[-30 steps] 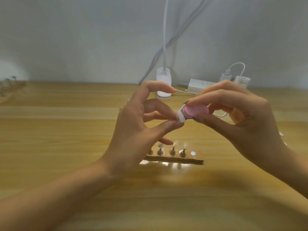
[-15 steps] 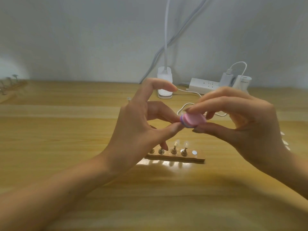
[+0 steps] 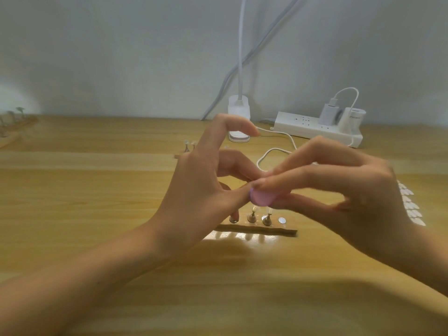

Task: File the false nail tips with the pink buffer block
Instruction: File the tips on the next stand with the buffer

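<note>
My right hand (image 3: 351, 197) grips the pink buffer block (image 3: 263, 198) between thumb and fingers; only its rounded left end shows, blurred. My left hand (image 3: 201, 190) meets it from the left, thumb and middle finger pinched together against the block, index finger arched up. The false nail tip they pinch is hidden between fingers and block. Below the hands a wooden holder strip (image 3: 271, 231) lies on the table. It carries small metal stands with clear nail tips (image 3: 266, 217) and one bare magnet disc (image 3: 281, 220).
A white lamp base (image 3: 238, 122) and a power strip (image 3: 317, 128) with chargers stand at the back wall. A white cable (image 3: 274, 152) loops behind the hands. A sheet of nail tips (image 3: 412, 207) lies at the right. More stands (image 3: 186, 147) show behind my left hand.
My right hand has slid the buffer block down and to the left against my left fingertips. Both hands have dropped closer to the holder strip.
</note>
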The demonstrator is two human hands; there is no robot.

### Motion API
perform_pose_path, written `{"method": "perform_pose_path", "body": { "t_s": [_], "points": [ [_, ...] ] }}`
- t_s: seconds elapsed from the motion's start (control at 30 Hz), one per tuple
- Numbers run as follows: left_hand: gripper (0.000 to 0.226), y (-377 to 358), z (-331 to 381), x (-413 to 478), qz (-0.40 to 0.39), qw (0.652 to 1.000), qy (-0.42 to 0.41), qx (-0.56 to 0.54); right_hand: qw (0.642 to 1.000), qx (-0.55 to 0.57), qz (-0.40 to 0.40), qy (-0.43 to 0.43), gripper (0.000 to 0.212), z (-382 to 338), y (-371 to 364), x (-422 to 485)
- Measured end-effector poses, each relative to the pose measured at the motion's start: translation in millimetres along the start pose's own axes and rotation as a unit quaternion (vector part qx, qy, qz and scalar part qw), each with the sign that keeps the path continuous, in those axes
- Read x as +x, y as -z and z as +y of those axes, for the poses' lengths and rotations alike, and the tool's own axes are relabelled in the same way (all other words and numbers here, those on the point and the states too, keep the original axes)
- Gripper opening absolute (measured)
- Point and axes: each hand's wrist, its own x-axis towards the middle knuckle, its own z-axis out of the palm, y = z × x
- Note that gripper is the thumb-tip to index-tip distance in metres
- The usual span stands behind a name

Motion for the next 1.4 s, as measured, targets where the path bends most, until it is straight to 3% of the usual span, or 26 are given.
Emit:
{"method": "perform_pose_path", "body": {
  "t_s": [0.13,0.27,0.4,0.53,0.67,0.77,0.9,1.03,1.17,1.27,1.4],
  "points": [
    [0.052,0,-1,0,-0.005,1.0,0.003,0.007,0.998,0.014,0.034,-0.053,0.022,7,5,3],
    [0.051,-2,0,-2,-0.007,1.0,0.001,0.003,1.0,0.006,-0.008,-0.007,0.018,2,0,0],
    [0.051,0,0,-1,-0.003,1.0,0.013,-0.003,0.998,0.01,0.034,-0.059,0.023,10,6,2],
    [0.05,-2,2,-2,-0.01,1.0,0.003,0.008,1.0,0.003,-0.001,-0.006,0.021,4,-1,-1],
    [0.05,-1,0,-1,-0.009,1.0,0.012,0.015,0.999,0.009,0.024,-0.046,0.023,8,3,1],
    [0.05,-1,0,-2,-0.006,1.0,0.007,0.027,1.0,0.01,-0.015,-0.002,0.019,3,-3,-2],
    [0.047,1,2,0,0.001,0.999,0.016,0.034,0.997,0.044,0.03,-0.057,0.022,10,3,2],
    [0.044,0,3,-1,-0.001,0.999,0.016,0.039,0.998,0.047,-0.002,-0.037,0.021,5,-3,-2],
    [0.045,0,3,-2,0.001,0.999,0.01,0.045,0.995,0.058,0.031,-0.069,0.021,11,2,2],
    [0.042,-2,4,-3,-0.005,0.999,0.007,0.047,0.997,0.058,-0.006,-0.042,0.019,6,-3,-1],
    [0.046,-1,1,-2,-0.006,0.999,0.008,0.047,0.995,0.048,0.027,-0.078,0.023,11,1,1]
  ]
}}
